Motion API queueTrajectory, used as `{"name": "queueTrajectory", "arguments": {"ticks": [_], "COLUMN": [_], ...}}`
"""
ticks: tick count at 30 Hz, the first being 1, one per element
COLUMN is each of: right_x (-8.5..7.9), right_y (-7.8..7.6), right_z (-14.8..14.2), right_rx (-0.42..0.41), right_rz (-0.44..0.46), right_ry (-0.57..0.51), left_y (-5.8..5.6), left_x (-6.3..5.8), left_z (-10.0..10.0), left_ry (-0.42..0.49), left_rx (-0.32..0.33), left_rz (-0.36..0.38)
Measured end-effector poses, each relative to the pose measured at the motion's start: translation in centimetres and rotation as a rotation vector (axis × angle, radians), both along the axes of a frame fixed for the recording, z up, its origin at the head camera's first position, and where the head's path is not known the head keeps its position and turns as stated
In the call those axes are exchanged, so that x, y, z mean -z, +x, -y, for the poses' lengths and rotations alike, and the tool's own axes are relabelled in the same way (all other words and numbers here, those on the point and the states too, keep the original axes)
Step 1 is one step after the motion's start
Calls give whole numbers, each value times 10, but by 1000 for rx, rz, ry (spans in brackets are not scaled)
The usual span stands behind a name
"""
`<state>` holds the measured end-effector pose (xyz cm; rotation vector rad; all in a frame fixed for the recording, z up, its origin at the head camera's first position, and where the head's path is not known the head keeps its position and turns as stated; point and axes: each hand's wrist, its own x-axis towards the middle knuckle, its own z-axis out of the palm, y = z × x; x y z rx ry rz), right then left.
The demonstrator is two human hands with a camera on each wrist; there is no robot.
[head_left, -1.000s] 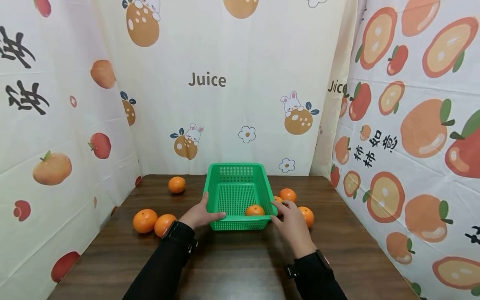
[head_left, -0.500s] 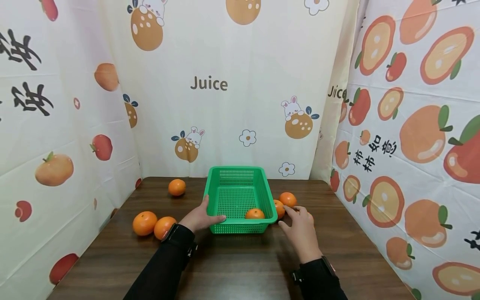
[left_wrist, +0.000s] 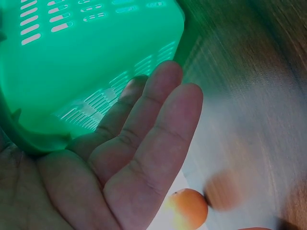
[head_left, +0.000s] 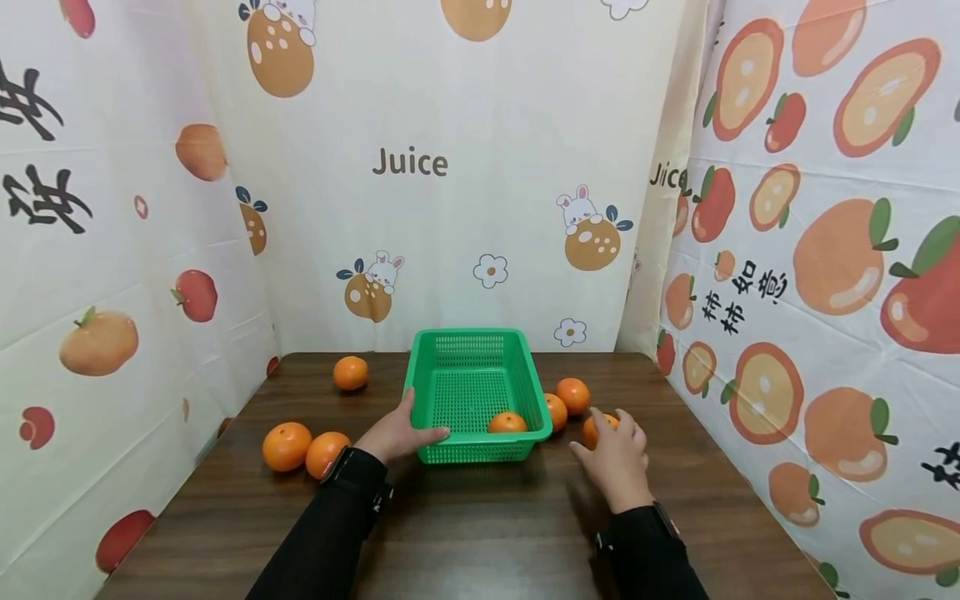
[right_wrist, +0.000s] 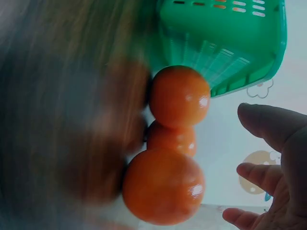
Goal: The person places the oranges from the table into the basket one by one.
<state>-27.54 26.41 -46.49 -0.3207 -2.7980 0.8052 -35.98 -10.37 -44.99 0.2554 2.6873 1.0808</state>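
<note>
My left hand [head_left: 395, 432] holds the near-left corner of a green plastic basket [head_left: 435, 452], thumb over the rim. In the left wrist view the other fingers [left_wrist: 168, 124] extend along the basket's outer side. One mandarin [head_left: 507, 422] lies inside the basket, near its front right. My right hand [head_left: 617, 458] is spread beside a mandarin [head_left: 591, 432] on the table, partly covering it in the head view. In the right wrist view its thumb and fingers stand apart from the nearest mandarin [right_wrist: 164, 187], with nothing between them.
Right of the basket sit two more mandarins, one [head_left: 555, 412] against its side and another [head_left: 573, 396] behind. On the left, two mandarins [head_left: 287, 446] [head_left: 327, 452] lie near my left wrist, and one [head_left: 350, 373] farther back. Fruit-printed cloths surround the wooden table [head_left: 480, 525].
My right hand has left the basket's front right corner and moved right, past the mandarin at the basket's side, to the nearest mandarin on the right. The left hand stays at the basket.
</note>
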Motion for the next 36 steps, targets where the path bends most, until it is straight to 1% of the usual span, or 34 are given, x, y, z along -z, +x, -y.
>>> {"name": "queueTrajectory", "arguments": {"ticks": [5,8,13,18,21,26,31,36], "right_x": [1,2,4,8,10,12,13,7], "right_y": [-2,-3,-5,-7,-9,-13,-20,-26], "right_z": [-6,-9,-12,-15,-16,-18,-18,-17], "right_rx": [1,-2,-3,-23,-32,-33,-17,-9], "right_rz": [65,88,111,129,131,102,22,-45], "right_ry": [-31,-45,-47,-30,-20,7,59,101], "left_y": [1,0,1,2,1,1,1,1], "left_x": [-2,-1,-1,-3,-2,-1,-1,-3], "left_z": [1,0,-1,0,0,0,1,1], "left_ry": [8,8,1,-2,1,3,3,11], "left_rx": [-1,-5,-4,-5,-9,-2,0,0], "left_rz": [11,14,12,7,6,5,9,7]}}
